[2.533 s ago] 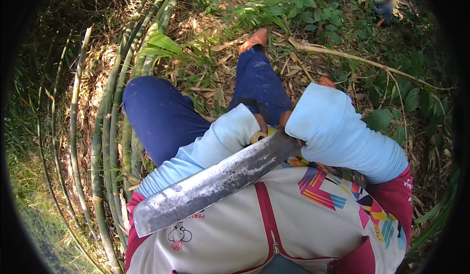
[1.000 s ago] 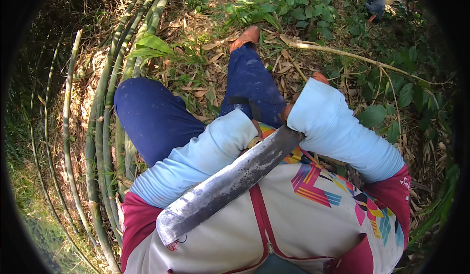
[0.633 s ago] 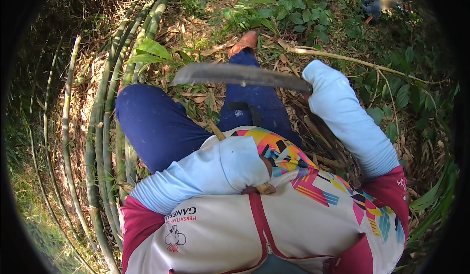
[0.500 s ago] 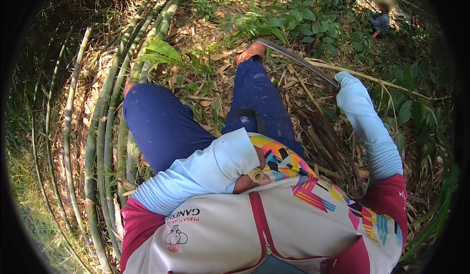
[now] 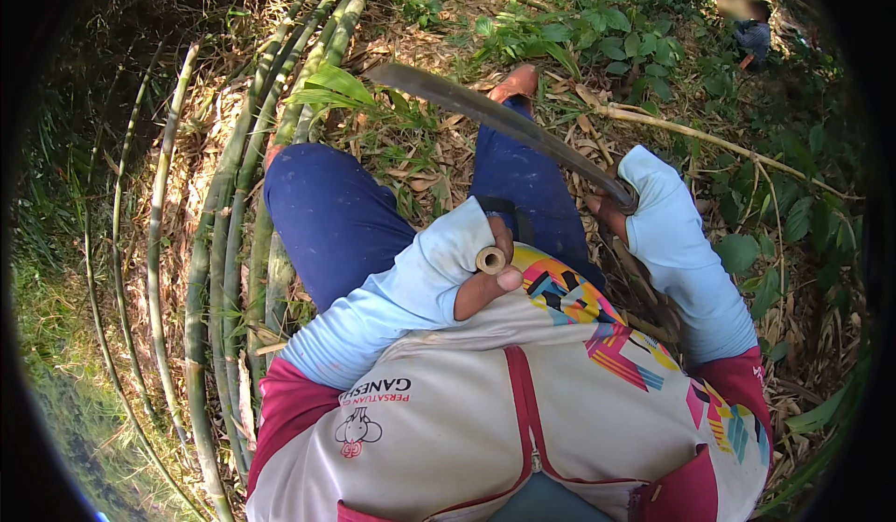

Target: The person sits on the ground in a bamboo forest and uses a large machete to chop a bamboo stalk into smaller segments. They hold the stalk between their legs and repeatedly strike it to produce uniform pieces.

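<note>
In front of my belly, my left hand (image 5: 481,292) is closed around a short hollow bamboo piece (image 5: 490,260), its round cut end facing up between thumb and fingers. My right hand (image 5: 611,216) grips the handle end of a machete (image 5: 499,119), at the right of my lap. The long dark blade reaches up and left across my right shin toward the bamboo stems, apart from the bamboo piece. Pale blue sleeves cover both forearms and part of each hand.
Several long green bamboo stems (image 5: 213,242) lie along my left side. My bent legs in blue trousers (image 5: 331,214) frame dry leaf litter. A thin pale stick (image 5: 719,139) stretches across the right. Leafy plants (image 5: 616,32) grow ahead, and another person (image 5: 752,41) is at the far right.
My right hand has drawn the machete inward and closer, the blade swinging left over my shin. My left hand has lifted the bamboo piece a little away from my shirt.
</note>
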`<state>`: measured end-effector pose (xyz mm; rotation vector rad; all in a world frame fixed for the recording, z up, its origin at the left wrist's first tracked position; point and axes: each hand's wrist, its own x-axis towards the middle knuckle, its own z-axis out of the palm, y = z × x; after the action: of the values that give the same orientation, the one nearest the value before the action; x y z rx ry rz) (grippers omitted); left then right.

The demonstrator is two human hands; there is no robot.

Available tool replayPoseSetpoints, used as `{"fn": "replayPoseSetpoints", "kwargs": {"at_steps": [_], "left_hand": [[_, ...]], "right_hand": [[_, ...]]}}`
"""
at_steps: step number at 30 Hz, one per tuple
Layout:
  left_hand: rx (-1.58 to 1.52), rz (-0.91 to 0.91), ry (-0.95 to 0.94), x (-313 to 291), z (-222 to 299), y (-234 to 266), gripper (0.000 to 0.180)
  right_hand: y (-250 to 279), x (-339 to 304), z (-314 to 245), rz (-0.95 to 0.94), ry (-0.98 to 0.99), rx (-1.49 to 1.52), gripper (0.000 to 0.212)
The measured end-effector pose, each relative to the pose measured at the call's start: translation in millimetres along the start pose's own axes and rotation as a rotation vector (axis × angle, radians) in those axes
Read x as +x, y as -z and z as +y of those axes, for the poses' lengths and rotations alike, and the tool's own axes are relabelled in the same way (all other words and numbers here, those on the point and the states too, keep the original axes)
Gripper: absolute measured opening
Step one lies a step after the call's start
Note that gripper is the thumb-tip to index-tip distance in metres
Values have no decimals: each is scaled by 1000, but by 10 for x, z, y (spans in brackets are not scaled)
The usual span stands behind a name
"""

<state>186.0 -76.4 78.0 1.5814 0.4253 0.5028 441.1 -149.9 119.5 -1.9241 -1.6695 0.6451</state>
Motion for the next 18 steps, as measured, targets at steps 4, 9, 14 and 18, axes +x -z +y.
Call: {"fn": "replayPoseSetpoints", "kwargs": {"at_steps": [4,9,14,18], "left_hand": [[172,146,-175,8,-91,-96,23],[145,95,-126,19,-73,-70,22],[159,111,-121,8,-98,-79,21],[210,149,-157,29,-130,-105,20]], "right_hand": [[141,6,-277,-122,372,-242,22],[180,-6,-522,-144,620,-431,23],[140,-16,-552,-164,606,-428,19],[94,-56,-559,-172,545,-412,17]]}}
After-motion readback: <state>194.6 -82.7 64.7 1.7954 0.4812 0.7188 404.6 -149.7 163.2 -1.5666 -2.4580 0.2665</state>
